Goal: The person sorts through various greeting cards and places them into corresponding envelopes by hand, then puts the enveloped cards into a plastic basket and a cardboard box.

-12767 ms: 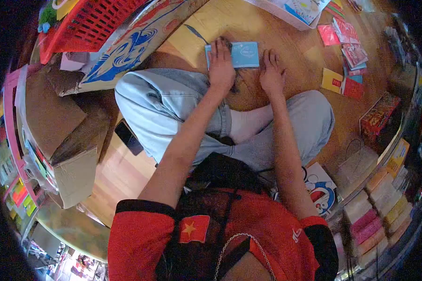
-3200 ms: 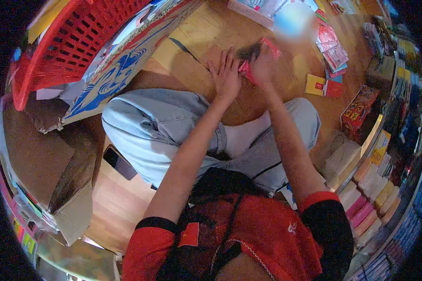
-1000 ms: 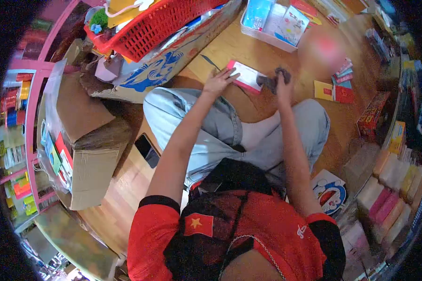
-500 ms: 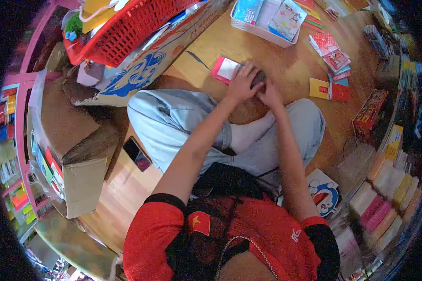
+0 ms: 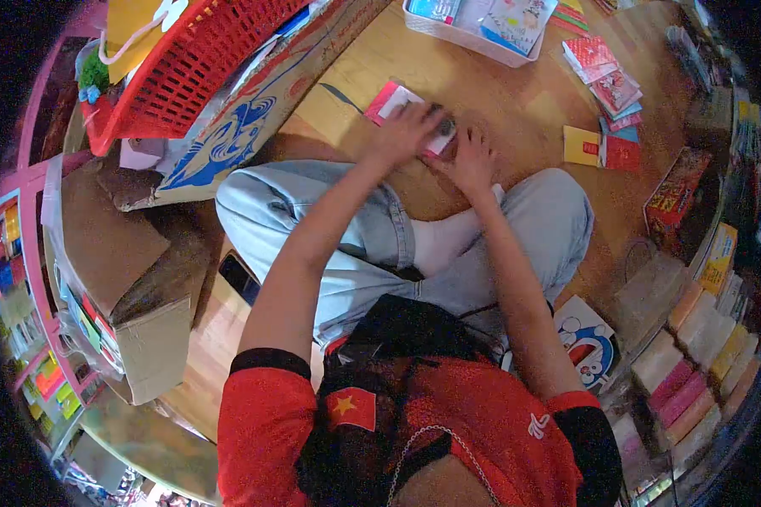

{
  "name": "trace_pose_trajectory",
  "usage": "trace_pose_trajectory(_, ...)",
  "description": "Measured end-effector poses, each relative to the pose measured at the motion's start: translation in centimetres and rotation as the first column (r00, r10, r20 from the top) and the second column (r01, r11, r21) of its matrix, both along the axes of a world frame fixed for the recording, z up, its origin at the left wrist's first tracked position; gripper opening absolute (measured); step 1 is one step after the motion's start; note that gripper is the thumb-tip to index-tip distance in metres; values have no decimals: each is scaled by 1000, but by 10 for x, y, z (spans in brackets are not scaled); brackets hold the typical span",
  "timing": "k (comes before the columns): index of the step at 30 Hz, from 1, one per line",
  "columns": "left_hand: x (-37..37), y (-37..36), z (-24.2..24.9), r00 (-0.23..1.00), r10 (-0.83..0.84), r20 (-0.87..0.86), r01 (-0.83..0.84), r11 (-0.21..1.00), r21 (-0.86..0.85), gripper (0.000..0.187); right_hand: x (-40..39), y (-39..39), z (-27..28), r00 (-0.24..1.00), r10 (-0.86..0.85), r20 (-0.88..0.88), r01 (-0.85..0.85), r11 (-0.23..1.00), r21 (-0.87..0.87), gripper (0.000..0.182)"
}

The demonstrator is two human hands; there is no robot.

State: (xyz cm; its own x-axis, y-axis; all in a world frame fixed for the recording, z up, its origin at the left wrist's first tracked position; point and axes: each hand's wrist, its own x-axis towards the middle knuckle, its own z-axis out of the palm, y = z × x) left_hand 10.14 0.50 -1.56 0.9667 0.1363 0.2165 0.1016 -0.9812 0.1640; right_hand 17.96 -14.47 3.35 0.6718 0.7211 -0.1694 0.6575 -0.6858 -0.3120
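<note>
On the wooden floor in front of my crossed legs lies a pink-and-white flat packet or small book [image 5: 384, 95], with a dark patch near its right end. My left hand [image 5: 407, 133] rests across its middle, fingers stretched out and somewhat blurred. At the right end, my right hand [image 5: 472, 160] has its fingers extended and its thumb side against the packet's edge. A thin dark strip [image 5: 342, 98] lies to the left of the packet.
A red basket [image 5: 165, 84] sits on a printed carton [image 5: 237, 139] at left, near an open cardboard box [image 5: 156, 338]. A phone [image 5: 239, 277] lies by my left knee. Ahead are a white bin [image 5: 473, 46] and red booklets [image 5: 613, 84]; shelved stock [image 5: 693, 372] lines the right.
My left hand has moved left and slightly toward me, and more of the packet's right end shows. My hands are farther apart. The camera view has shifted a little.
</note>
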Motion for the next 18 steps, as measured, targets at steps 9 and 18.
trace_pose_trajectory(9,13,-27,15,922,352,-160,-358,934,-8,42,6,-2,-19,997,22,68,-21,1000,-19,96)
trace_pose_trajectory(18,7,24,45,868,477,-137,-473,879,64,45,2,-3,-13,999,6,48,-7,1000,24,92)
